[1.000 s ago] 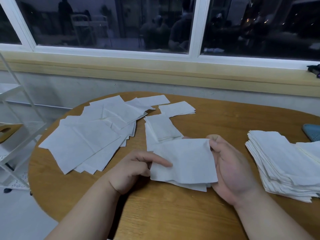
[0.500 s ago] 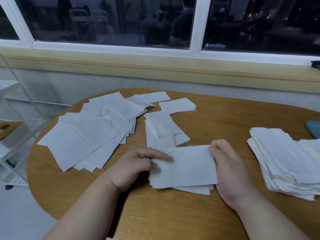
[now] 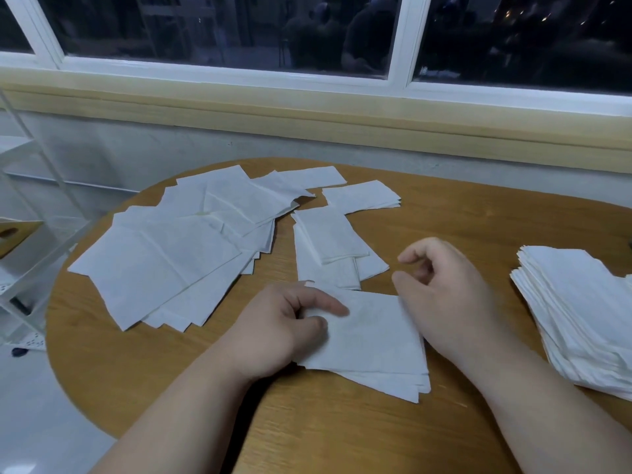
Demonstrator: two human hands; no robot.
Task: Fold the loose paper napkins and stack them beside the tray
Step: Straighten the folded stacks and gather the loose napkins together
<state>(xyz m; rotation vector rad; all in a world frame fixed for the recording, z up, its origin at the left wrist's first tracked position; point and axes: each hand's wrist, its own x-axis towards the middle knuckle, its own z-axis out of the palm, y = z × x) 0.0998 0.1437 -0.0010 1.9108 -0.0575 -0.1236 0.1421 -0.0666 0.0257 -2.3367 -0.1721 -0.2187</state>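
In the lower middle of the frame a folded napkin (image 3: 376, 340) lies on the round wooden table (image 3: 342, 436). The left hand (image 3: 280, 333) pinches its left edge between the index finger and the thumb. The right hand (image 3: 444, 295) is at its right edge, with the fingers loosely curled and holding nothing. A spread of loose napkins (image 3: 164, 258) covers the middle left, small folded piles (image 3: 328, 237) lie in the centre, and a tall stack (image 3: 578, 313) stands at the right edge.
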